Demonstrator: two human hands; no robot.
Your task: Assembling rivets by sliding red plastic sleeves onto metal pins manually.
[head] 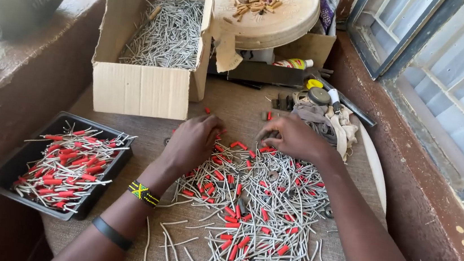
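Left hand [192,142] at frame centre, knuckles up, fingers curled into pile of grey pins [252,217] and red sleeves [234,213]; grasp hidden, cannot tell. Right hand [293,137] likewise, fingertips pinched low, contents unseen. Pins lie scattered, axes every direction. Black tray [6,174] lower left holds sleeved pins, mostly horizontal.

Small craft workshop: a cloth-covered bench [228,110] set between window ledges carries a cardboard box of metal pins [165,33], a black tray [9,174], and scattered tools [325,100].

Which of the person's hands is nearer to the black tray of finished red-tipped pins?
Left. The left hand rests on the pin pile just right of the black tray; the right hand lies farther right, beyond it.
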